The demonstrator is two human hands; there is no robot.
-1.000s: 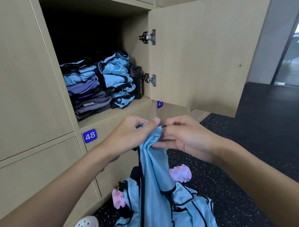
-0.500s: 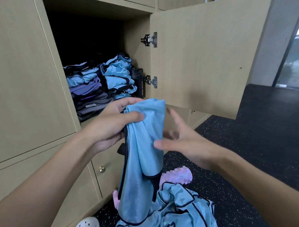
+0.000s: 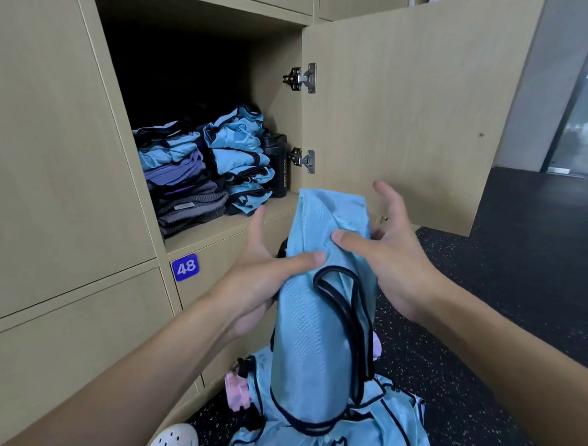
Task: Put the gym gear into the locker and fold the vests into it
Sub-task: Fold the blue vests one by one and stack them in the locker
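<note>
Loosely pinched by the left hand [image 3: 259, 288], with fingers spread on the right hand [image 3: 395, 261], the vest [image 3: 317, 342] could have slipped and unfolded.

vest [image 3: 318, 325]: light blue, black-trimmed, folded lengthwise, hanging upright | locker [image 3: 275, 87]: open, folded stacks [image 3: 241, 160] inside | vest pile [image 3: 391, 429]: on floor

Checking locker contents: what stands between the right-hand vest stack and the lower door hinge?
A black bottle stands upright between the vest stack and the hinge, in the head view.
</note>
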